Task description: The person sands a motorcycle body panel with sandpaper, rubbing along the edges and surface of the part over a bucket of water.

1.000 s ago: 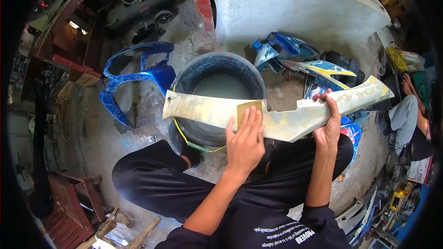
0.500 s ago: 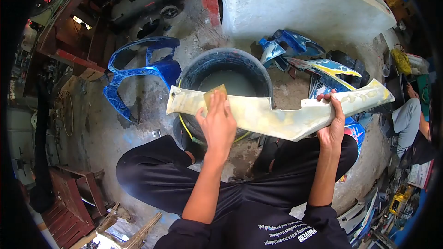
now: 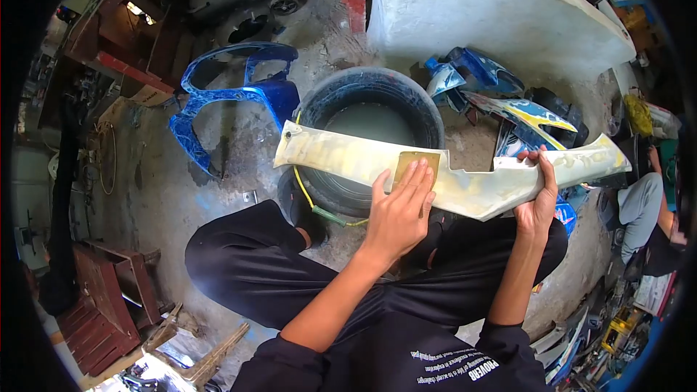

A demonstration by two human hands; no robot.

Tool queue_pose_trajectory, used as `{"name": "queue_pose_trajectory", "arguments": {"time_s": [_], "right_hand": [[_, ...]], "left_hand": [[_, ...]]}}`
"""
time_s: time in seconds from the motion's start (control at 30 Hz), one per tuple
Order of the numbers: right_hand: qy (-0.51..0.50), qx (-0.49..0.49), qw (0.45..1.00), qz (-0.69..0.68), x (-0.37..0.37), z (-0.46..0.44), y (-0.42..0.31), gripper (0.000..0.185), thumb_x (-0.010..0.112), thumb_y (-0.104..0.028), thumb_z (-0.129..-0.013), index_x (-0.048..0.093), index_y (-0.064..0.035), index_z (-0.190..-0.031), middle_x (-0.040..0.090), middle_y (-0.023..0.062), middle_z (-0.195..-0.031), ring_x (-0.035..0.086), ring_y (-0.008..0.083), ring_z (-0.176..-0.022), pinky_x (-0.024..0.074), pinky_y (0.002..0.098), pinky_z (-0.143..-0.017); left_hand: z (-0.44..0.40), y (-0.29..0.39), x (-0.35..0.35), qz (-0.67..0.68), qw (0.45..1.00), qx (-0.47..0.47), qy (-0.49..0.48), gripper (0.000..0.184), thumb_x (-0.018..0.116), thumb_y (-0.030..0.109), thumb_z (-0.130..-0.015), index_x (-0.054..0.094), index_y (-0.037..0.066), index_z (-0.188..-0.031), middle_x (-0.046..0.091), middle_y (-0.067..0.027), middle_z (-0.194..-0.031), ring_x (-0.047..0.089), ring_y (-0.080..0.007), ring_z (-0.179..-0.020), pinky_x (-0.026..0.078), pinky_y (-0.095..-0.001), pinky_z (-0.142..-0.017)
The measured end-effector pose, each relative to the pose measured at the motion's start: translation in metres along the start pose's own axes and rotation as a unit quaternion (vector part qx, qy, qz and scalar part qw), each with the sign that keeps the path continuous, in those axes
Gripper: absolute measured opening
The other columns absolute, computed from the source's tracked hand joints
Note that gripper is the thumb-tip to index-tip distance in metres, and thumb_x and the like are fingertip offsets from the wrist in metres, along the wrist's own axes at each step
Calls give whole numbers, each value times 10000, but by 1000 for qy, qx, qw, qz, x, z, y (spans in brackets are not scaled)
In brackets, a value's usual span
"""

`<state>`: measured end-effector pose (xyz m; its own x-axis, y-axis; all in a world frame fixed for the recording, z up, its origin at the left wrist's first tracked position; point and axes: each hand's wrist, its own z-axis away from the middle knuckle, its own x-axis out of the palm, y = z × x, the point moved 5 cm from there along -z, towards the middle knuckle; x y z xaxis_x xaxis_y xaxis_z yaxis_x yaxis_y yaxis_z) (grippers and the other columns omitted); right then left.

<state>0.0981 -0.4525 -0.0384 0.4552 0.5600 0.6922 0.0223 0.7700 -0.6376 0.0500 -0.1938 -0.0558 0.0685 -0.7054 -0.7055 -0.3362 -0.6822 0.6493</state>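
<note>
A long motorcycle fairing panel, off-white with yellowish patches, lies across my view above my lap, over the front rim of a black bucket. Under the fingers of my left hand, a tan piece of sandpaper is pressed flat on the panel's face, left of its notch. My right hand grips the panel by its right part, thumb in front and fingertips over the upper edge. Cloudy water stands in the bucket behind the panel.
A blue fairing frame lies on the floor left of the bucket. Blue, white and yellow fairings lie to the right, by a whitish wall. Wooden furniture stands lower left. Another person's leg shows at far right.
My left hand has slid the sandpaper rightward along the panel, from near its left end toward the notch. My right hand keeps its grip. The whole view has shifted slightly.
</note>
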Motion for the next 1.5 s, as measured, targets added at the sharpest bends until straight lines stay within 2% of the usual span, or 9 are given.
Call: {"name": "queue_pose_trajectory", "arguments": {"time_s": [0.17, 0.3, 0.47, 0.63, 0.77, 0.9, 1.03, 1.17, 1.5], "right_hand": [[9, -7, 1000, 29, 1, 5, 6, 456, 734, -88, -893, 526, -79, -1298, 645, 45, -997, 627, 213, -1038, 525, 455, -949], [2, -15, 1000, 20, 6, 2, 6, 445, 732, -90, -896, 536, -78, -1295, 648, 46, -1003, 627, 211, -1041, 519, 450, -961], [-9, -2, 999, 39, 2, 3, 13, 308, 711, -203, -950, 587, -90, -1208, 641, 32, -1009, 622, 208, -1020, 519, 420, -932], [-40, -11, 999, -18, 11, 5, 11, 334, 652, -340, -994, 565, -102, -1212, 612, 21, -1014, 601, 203, -1021, 510, 480, -974], [-13, -11, 1000, 7, 3, 9, 11, 339, 649, -340, -995, 564, -99, -1218, 608, 22, -1008, 599, 204, -1026, 516, 500, -969], [-34, -17, 999, -9, 5, 6, 12, 306, 653, -290, -992, 575, -95, -1214, 612, 22, -1013, 603, 206, -1038, 497, 522, -1001], [-19, -9, 1000, 8, -1, 7, 14, 286, 653, -276, -990, 588, -97, -1204, 611, 17, -1010, 605, 206, -1035, 496, 548, -1008], [-31, -6, 999, -21, -1, 4, 13, 286, 660, -258, -982, 595, -98, -1211, 613, 20, -1012, 610, 206, -1036, 491, 573, -1012], [-31, -12, 999, 3, 9, 10, 16, 285, 662, -227, -975, 598, -91, -1217, 608, 19, -1008, 606, 204, -1037, 504, 579, -996]], "left_hand": [[-17, -69, -24, -166, 954, -241, 61, 397, 487, 211, -1013, 619, 61, -1356, 578, -153, -1427, 528, -242, -1356, 245, -548, -1157], [-5, 3, 2, 16, 999, -27, 8, 415, 469, 203, -1026, 586, 34, -1387, 560, -150, -1447, 493, -252, -1390, 207, -608, -1161], [-17, -22, -6, -119, 983, -132, 36, 422, 450, 213, -1032, 581, 35, -1392, 552, -158, -1453, 479, -255, -1400, 169, -627, -1175], [-17, 24, 2, 50, 997, -64, 8, 421, 447, 230, -1040, 597, 7, -1363, 549, -161, -1453, 489, -284, -1389, 147, -644, -1180], [-29, -17, -2, -58, 971, -226, 51, 438, 440, 249, -1048, 584, -7, -1374, 542, -164, -1458, 474, -284, -1401, 93, -616, -1201], [-26, 23, 5, 56, 995, -76, 17, 434, 415, 236, -1051, 597, -26, -1346, 573, -193, -1417, 511, -303, -1364, 102, -636, -1190], [-36, -2, -1, -50, 982, -180, 25, 452, 427, 257, -1052, 576, -25, -1373, 556, -201, -1430, 469, -308, -1401, 71, -614, -1201], [-31, 29, 1, 96, 993, -64, -4, 433, 416, 229, -1056, 583, -24, -1364, 569, -197, -1416, 476, -314, -1394, 49, -647, -1188], [-40, 6, 0, 18, 988, -154, -23, 475, 384, 272, -1068, 557, -36, -1385, 501, -200, -1482, 416, -318, -1436, 91, -649, -1184]]}}
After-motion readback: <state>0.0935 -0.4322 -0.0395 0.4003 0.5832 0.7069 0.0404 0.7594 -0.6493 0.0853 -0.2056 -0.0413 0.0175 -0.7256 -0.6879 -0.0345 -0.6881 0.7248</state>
